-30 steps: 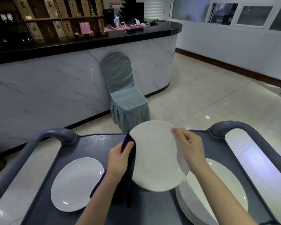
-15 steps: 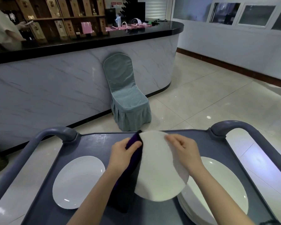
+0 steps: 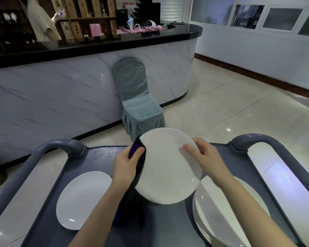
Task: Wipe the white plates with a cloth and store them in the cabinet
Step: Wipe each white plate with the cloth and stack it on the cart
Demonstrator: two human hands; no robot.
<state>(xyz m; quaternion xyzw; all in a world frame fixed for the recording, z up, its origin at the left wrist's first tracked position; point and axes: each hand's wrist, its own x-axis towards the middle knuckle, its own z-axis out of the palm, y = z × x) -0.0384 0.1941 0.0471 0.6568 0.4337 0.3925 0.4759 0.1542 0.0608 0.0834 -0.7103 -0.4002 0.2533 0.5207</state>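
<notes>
A round white plate is held tilted above the grey cart tray. My right hand grips its right rim, thumb on the near face. My left hand holds a dark purple cloth against the plate's left edge; most of the cloth is hidden behind the plate and hand. A single white plate lies on the tray at the left. A stack of white plates sits on the tray at the right, under my right forearm.
The cart has grey handle bars at left and right. A grey-green covered chair stands just beyond it against a marble counter. A person stands behind the counter. Tiled floor stretches to the right.
The plate has turned from nearly edge-on to facing me more fully and risen a little. My left hand with the cloth stays at its left rim. A person has come into view behind the counter.
</notes>
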